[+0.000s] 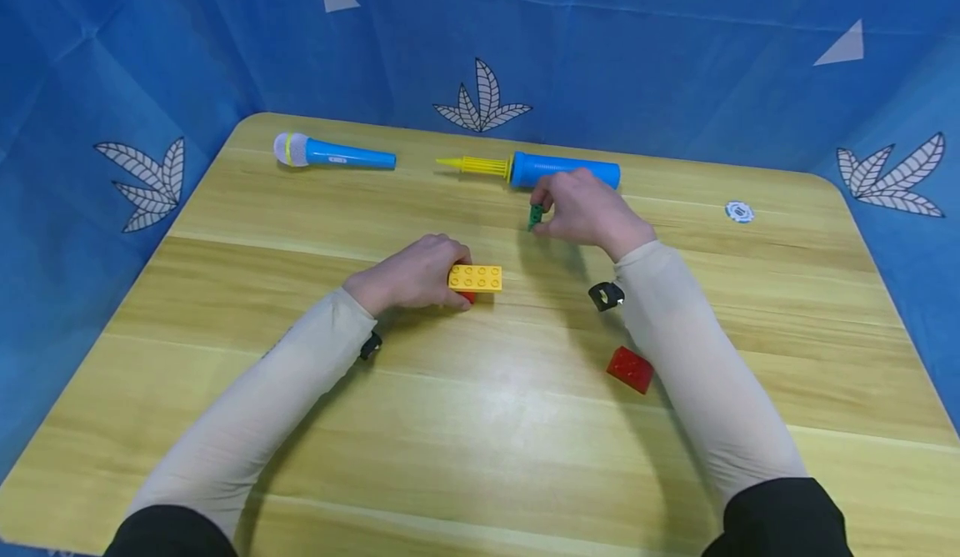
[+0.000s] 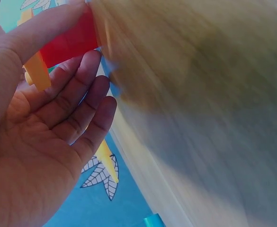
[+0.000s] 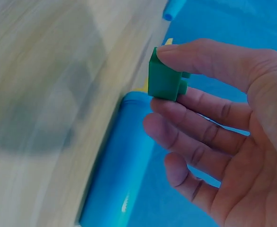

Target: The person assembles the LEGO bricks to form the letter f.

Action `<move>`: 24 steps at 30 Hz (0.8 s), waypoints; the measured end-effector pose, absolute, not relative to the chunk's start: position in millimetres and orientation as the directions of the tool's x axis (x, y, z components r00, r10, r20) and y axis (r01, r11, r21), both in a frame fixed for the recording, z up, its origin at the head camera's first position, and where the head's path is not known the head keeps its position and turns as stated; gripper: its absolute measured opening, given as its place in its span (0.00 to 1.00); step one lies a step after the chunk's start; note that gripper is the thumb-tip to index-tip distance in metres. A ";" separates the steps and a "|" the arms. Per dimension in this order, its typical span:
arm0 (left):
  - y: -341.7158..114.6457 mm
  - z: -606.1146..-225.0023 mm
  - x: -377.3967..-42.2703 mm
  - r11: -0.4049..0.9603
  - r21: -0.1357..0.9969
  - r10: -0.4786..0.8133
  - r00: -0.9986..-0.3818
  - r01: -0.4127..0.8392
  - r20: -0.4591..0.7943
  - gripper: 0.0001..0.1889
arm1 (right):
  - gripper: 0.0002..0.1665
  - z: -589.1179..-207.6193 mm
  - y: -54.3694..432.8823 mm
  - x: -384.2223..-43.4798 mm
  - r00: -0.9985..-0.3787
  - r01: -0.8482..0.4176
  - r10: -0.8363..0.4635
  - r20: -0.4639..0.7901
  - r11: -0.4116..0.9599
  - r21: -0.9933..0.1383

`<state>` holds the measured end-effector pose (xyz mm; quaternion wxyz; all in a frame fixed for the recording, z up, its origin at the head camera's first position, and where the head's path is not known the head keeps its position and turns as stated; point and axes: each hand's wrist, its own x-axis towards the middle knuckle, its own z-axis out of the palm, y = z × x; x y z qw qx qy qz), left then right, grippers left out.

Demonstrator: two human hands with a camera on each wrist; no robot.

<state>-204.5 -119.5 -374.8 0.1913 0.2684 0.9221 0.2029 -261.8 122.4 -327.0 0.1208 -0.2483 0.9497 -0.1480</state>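
Observation:
With thumb and fingers my left hand grips a red toy brick standing on the table. A yellow toy brick with studs up sits on top of the red one and reaches out to its right. Farther back and to the right, my right hand pinches a small green toy brick between thumb and fingers. In the right wrist view the green brick is raised off the tabletop, its studs facing the palm. A second red brick lies beside the right forearm.
Along the back of the table lie a blue toy microphone and a blue and yellow hand pump, the pump just behind the right hand. A round white and blue chip is at the right. Blue cloth hangs behind.

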 end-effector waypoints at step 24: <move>-116.7 -376.3 -206.7 0.762 0.496 0.579 -0.781 0.416 -0.235 0.22 | 0.20 -306.1 93.3 -229.2 -0.792 -0.545 -0.602 -0.105 0.774 -0.323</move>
